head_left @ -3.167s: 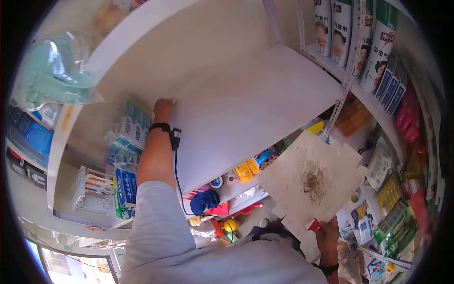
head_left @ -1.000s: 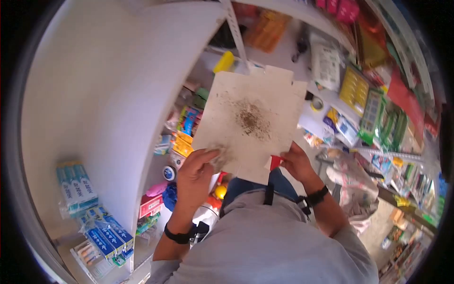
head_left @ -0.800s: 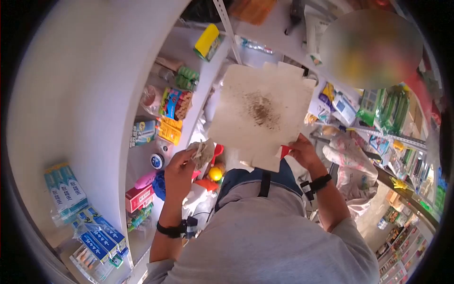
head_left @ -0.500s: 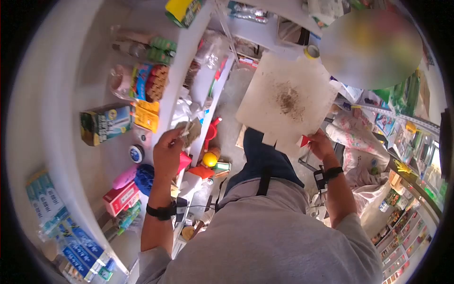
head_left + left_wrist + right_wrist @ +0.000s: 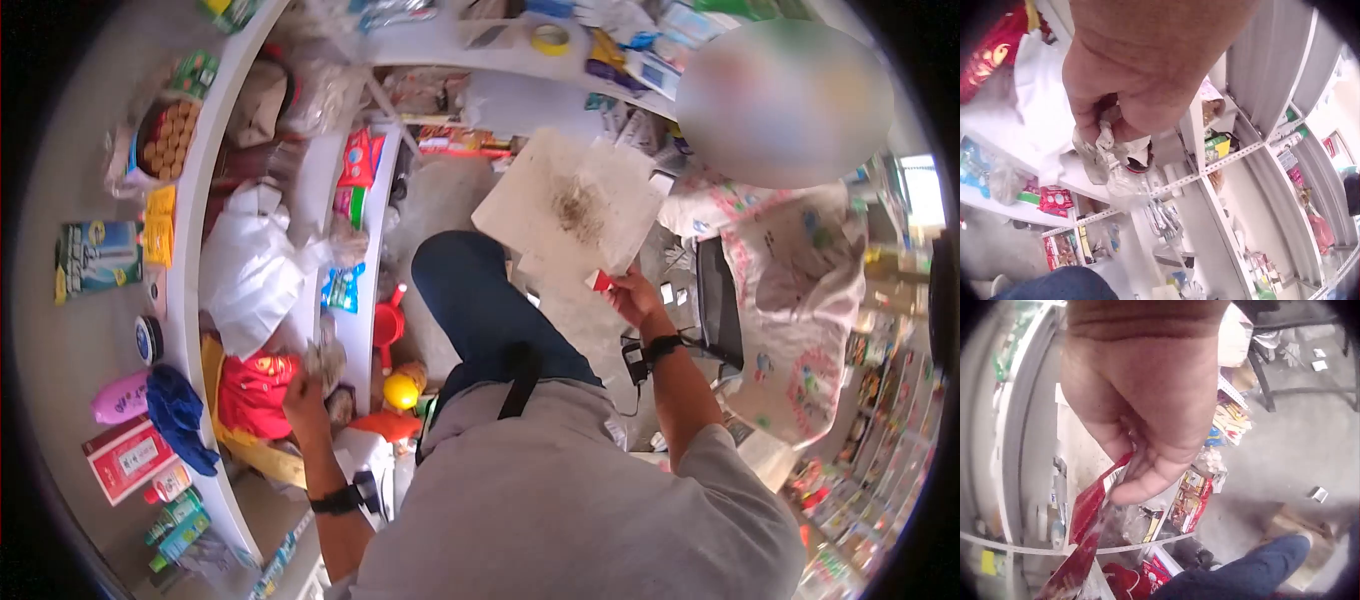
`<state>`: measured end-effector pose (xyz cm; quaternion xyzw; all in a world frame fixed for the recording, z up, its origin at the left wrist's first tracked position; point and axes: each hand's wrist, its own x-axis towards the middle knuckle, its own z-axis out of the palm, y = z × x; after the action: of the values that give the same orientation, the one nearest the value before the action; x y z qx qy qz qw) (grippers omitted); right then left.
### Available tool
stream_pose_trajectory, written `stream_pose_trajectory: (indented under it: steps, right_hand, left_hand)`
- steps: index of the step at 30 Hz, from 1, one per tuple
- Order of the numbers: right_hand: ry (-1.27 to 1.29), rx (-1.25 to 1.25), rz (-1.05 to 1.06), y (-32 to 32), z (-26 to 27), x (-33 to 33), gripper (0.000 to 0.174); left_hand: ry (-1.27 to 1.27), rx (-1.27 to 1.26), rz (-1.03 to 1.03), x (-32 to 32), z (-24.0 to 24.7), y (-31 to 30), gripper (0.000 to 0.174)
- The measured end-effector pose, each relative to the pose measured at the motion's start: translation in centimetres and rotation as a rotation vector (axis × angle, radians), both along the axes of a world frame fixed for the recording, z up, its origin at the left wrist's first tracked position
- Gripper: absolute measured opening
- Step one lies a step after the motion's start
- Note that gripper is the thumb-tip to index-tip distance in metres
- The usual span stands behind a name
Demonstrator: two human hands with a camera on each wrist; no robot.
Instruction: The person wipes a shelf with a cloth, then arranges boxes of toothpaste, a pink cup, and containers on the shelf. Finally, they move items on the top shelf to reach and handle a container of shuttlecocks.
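My right hand (image 5: 637,298) pinches a flat piece of cardboard (image 5: 515,205) at its near right corner, where a red printed flap (image 5: 1087,509) shows between thumb and fingers. Loose brown dirt (image 5: 577,212) is scattered over the middle of the pale sheet, which is held out over the floor. On the other side, my left hand (image 5: 303,402) grips a crumpled greyish tissue or rag (image 5: 1099,161) with curled fingers. It hangs in front of the lower shelves, near a white plastic bag (image 5: 250,270) and a red bag (image 5: 258,395).
Stocked shelves (image 5: 185,290) line the left side, with a blue cloth (image 5: 180,415) draped over one edge. A red dipper (image 5: 388,325) and a yellow ball (image 5: 401,391) are low beside my leg. Floral fabric (image 5: 795,290) covers something at the right.
My left hand has left the upper shelf surface and come down to the lower shelves with the crumpled piece. The cardboard sits lower, still in my right hand. My view and body have turned.
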<state>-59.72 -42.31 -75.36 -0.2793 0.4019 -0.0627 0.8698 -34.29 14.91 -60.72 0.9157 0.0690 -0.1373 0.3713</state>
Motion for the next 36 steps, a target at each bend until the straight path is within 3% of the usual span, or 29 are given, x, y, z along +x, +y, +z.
stream_pose_trajectory:
  steps: [4,8,13,16,18,21,24,25,27,32,33,36]
  right_hand:
    - [-0.038,0.046,-0.082,1.9,-2.8,-6.9,0.044]
    - [-0.057,0.078,-0.168,3.1,-3.0,-11.3,0.042]
    - [-0.019,0.072,-0.196,4.0,-5.1,-15.8,0.045]
    - [0.104,0.112,-0.206,4.4,-5.9,-17.2,0.047]
    - [0.200,0.166,-0.215,4.8,-7.6,-17.9,0.048]
    - [0.221,0.246,-0.237,5.3,-11.8,-19.3,0.049]
    - [0.284,0.267,-0.219,4.2,-15.4,-18.6,0.048]
    - [0.276,0.284,-0.213,3.6,-17.3,-18.7,0.049]
    - [0.283,0.308,-0.222,2.2,-19.9,-17.5,0.051]
    - [0.316,0.249,-0.107,-2.1,-32.8,-16.1,0.051]
    - [0.329,0.244,-0.109,-3.0,-34.5,-15.4,0.051]
    - [0.374,0.232,-0.117,-5.7,-39.8,-13.6,0.049]
  left_hand:
    - [-0.021,-0.080,-0.074,-0.8,0.3,0.1,0.035]
    - [-0.074,-0.126,-0.195,-1.4,3.2,-5.4,0.032]
    - [-0.023,-0.168,-0.300,-2.1,0.9,-7.9,0.037]
    - [0.093,0.008,-0.352,-3.2,1.4,-10.5,0.038]
    - [0.116,0.003,-0.374,-3.8,-1.2,-10.4,0.037]
    - [0.162,0.088,-0.504,-6.0,-3.0,-13.0,0.038]
    - [0.276,0.095,-0.507,-8.6,-6.1,-15.6,0.039]
    - [0.364,-0.039,-0.490,-9.5,-7.3,-16.5,0.041]
    - [0.411,0.080,-0.535,-11.1,-8.2,-19.6,0.043]
    - [0.403,0.166,-0.628,-14.9,-14.4,-22.0,0.045]
    - [0.465,-0.005,-0.468,-16.2,-16.1,-22.1,0.046]
    - [0.537,-0.066,-0.399,-17.8,-21.7,-22.6,0.045]
